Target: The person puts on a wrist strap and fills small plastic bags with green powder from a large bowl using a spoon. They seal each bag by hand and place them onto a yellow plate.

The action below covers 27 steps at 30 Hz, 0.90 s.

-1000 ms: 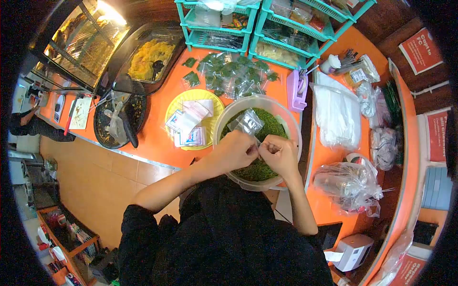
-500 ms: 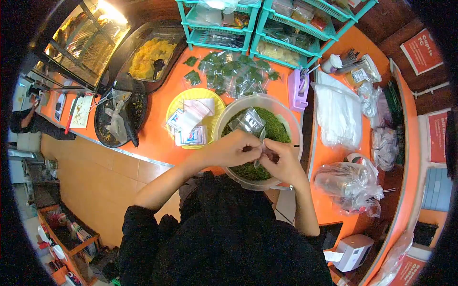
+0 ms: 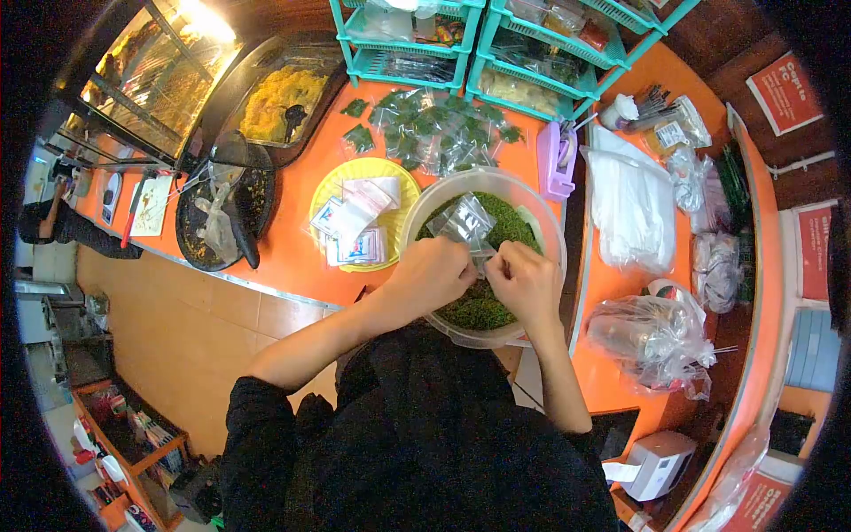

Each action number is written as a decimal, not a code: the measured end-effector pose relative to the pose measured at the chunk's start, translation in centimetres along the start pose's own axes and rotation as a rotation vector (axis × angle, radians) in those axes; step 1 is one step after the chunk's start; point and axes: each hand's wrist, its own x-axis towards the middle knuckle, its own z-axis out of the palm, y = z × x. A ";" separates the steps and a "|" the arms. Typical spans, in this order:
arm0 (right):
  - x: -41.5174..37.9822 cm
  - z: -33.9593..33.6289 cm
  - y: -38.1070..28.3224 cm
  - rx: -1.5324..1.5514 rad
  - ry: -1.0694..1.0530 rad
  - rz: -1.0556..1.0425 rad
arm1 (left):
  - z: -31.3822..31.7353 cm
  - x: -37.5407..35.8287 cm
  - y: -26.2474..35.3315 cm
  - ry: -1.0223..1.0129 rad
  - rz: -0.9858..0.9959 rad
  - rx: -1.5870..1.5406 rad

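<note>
My left hand [image 3: 438, 273] and my right hand [image 3: 526, 280] are closed close together over a round clear tub [image 3: 557, 232]. Pinched between their fingertips is a small clear plastic bag [image 3: 481, 252], mostly covered by the fingers. Finely chopped green leaves [image 3: 474, 310] fill much of the tub. Just beyond my hands, small clear bags [image 3: 466, 218] lie on the greens. Left of the tub, a yellow plate [image 3: 407, 197] carries packs of small bags [image 3: 359, 213]. Several filled bags of greens [image 3: 434, 133] lie spread behind the tub.
Turquoise racks [image 3: 408, 66] stand at the back. A purple tape dispenser [image 3: 557, 160] is right of the tub, near a stack of plastic bags [image 3: 629, 204]. A stone mortar [image 3: 191, 235] and a tray of yellow food [image 3: 279, 102] sit left. Another person [image 3: 53, 217] is far left.
My hands have moved slightly apart, the right one a little rightward and up. The small bag between them shows less upright than before.
</note>
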 end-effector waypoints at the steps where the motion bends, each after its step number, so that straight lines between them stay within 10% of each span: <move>1: 0.1 -0.2 -0.5 -0.095 0.004 0.015 | -0.2 0.0 0.3 -0.004 0.000 0.000; 4: 0.8 -0.8 -0.9 0.151 0.101 0.051 | -0.9 0.4 1.0 0.138 -0.137 0.050; 6: 1.0 -1.1 -0.4 0.231 0.104 0.018 | -0.6 1.1 -0.2 0.159 0.289 -0.404; 9: 0.7 -2.0 0.2 0.274 0.125 0.040 | -0.3 1.7 -0.9 0.011 0.218 -0.571; 13: 0.3 -2.6 -0.6 0.135 0.116 0.170 | 1.9 1.6 -1.2 0.354 0.260 -0.047; 20: 0.7 -3.0 0.8 0.186 0.123 0.116 | 2.2 1.6 0.3 0.481 0.122 -0.372; 22: 0.1 -3.1 3.4 -0.379 -0.090 -0.181 | 0.7 1.4 -0.6 0.432 0.032 -0.411; 27: -1.1 -2.5 5.3 -0.468 -0.224 -0.243 | -1.4 1.1 -2.1 0.450 -0.101 -0.527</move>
